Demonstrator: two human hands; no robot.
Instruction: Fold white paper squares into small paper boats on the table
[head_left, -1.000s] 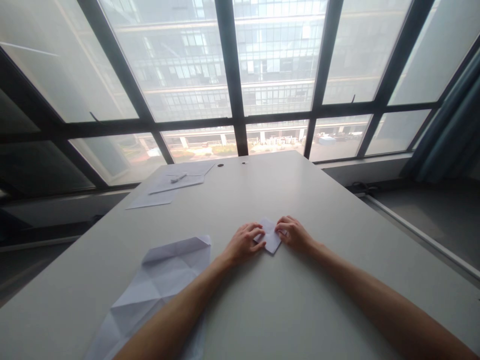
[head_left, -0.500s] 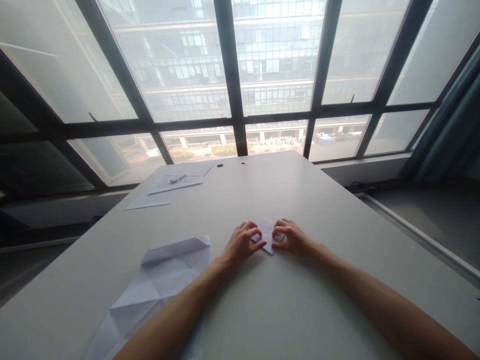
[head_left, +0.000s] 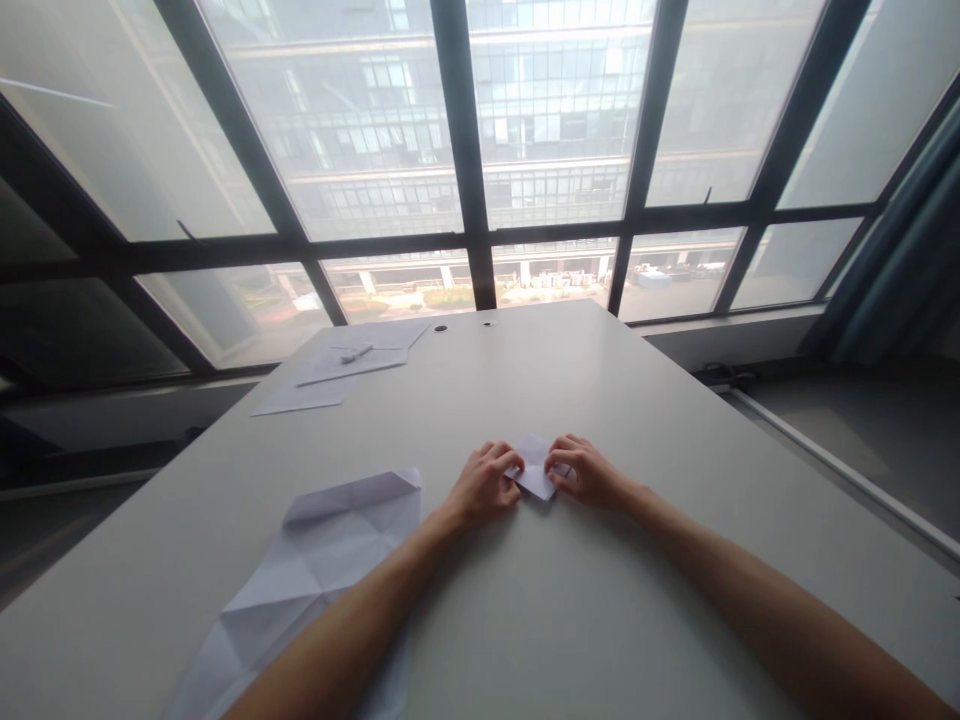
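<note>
A small folded white paper lies between my hands near the middle of the table, its near corner pointing toward me. My left hand pinches its left side between thumb and fingers. On the opposite side my right hand grips the right edge, the fingers curled over it. Parts of both side corners are hidden under my fingers. A larger creased sheet of paper spreads out to the left, partly covered by my left forearm.
Several white sheets lie at the table's far left, with a pen-like object on top. Two round holes sit near the far edge of the white table. Behind it stand dark-framed windows, with a blue curtain on the right.
Both thumbs have drawn back from the near side of the folded paper to its side corners. The paper's near edge looks slightly raised and more of its front face shows.
</note>
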